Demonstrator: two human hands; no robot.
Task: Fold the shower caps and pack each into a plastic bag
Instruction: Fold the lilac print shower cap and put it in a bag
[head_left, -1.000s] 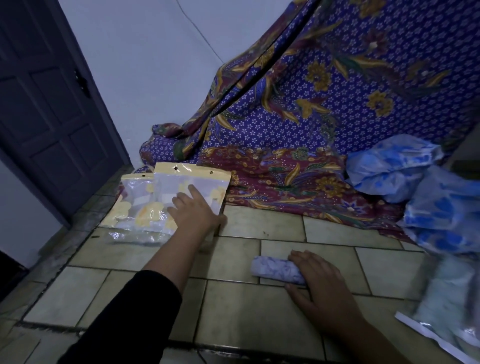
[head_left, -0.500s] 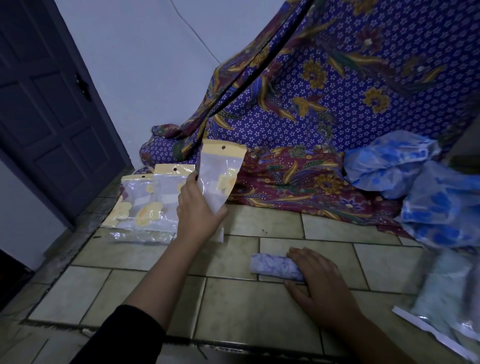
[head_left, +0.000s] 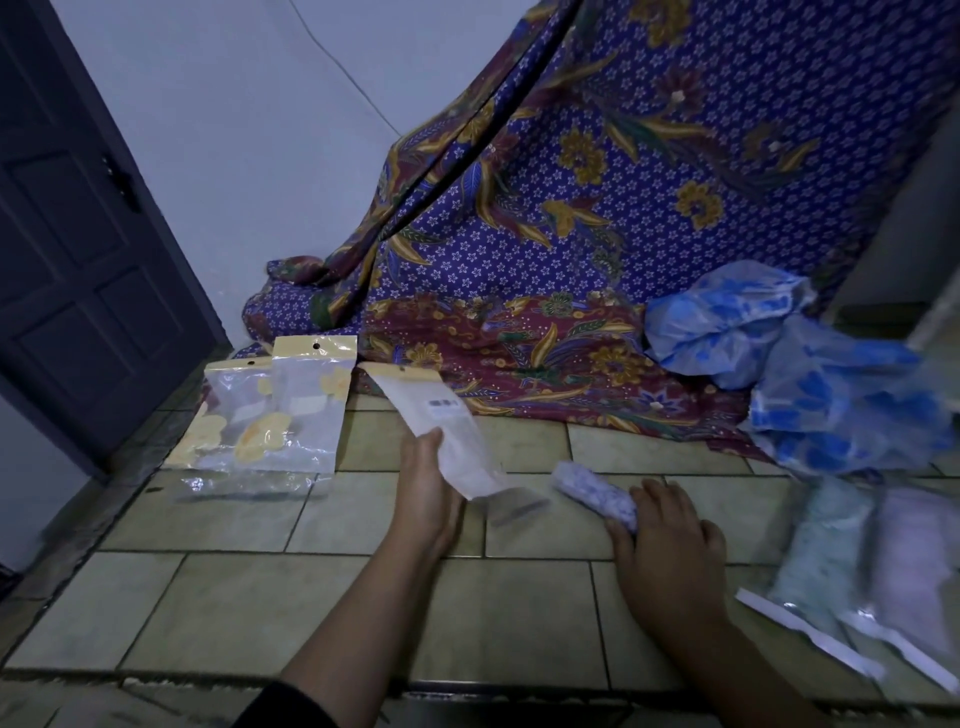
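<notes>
1. A rolled shower cap (head_left: 595, 496) lies on the tiled floor (head_left: 311, 597), its far end bare and its near end covered by the right hand (head_left: 670, 540).
2. The right hand rests on that end with relaxed fingers laid over it and the thumb along its side, pressing it down rather than clenching it.
3. Just left of the roll, the left hand (head_left: 428, 488) pinches a plastic bag (head_left: 441, 431) between thumb and fingers. The bag is lifted off the tiles and tilted, yellow header away from the person. Its blurred lower corner hangs near the roll, apart from it.
4. Farther left of the roll, a stack of empty bags (head_left: 270, 415) lies flat.
5. Behind the roll, a patterned cloth (head_left: 571, 234) drapes down onto the floor.
6. Right of the roll and farther back sits a heap of blue shower caps (head_left: 805, 364).
7. Right of the roll and nearer the person lie packed bags (head_left: 857, 561).
8. Well left of the roll stands a dark door (head_left: 78, 260).
</notes>
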